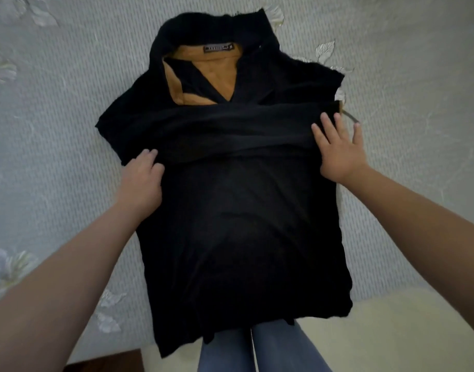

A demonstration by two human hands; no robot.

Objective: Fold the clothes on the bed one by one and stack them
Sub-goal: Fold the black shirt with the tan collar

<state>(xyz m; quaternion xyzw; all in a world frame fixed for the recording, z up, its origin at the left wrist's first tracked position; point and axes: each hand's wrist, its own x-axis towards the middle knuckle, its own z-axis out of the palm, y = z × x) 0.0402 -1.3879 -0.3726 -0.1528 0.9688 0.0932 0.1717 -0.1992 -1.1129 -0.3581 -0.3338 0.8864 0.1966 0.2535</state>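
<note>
Black top (pixel 244 224) w/ mustard-yellow collar lining and a dark neck label lies flat, front up, on the pale grey bedspread (pixel 69 116). Collar end points away from the person, hem hangs over the bed's near edge above blue jeans (pixel 257 353). Both sleeves are folded inward across the chest, overlapping as a dark band just below the V-neck.

Left hand (pixel 142 181) sits at the top's left edge, at the band's left end; fingers curled round a fold of the fabric there, thumb on top of the cloth. Right hand (pixel 338 146) lies flat on the band's right end, fingers straight and spread apart, fingertips near the folded sleeve's cuff; little finger past the top's right edge, over the bedspread.
</note>
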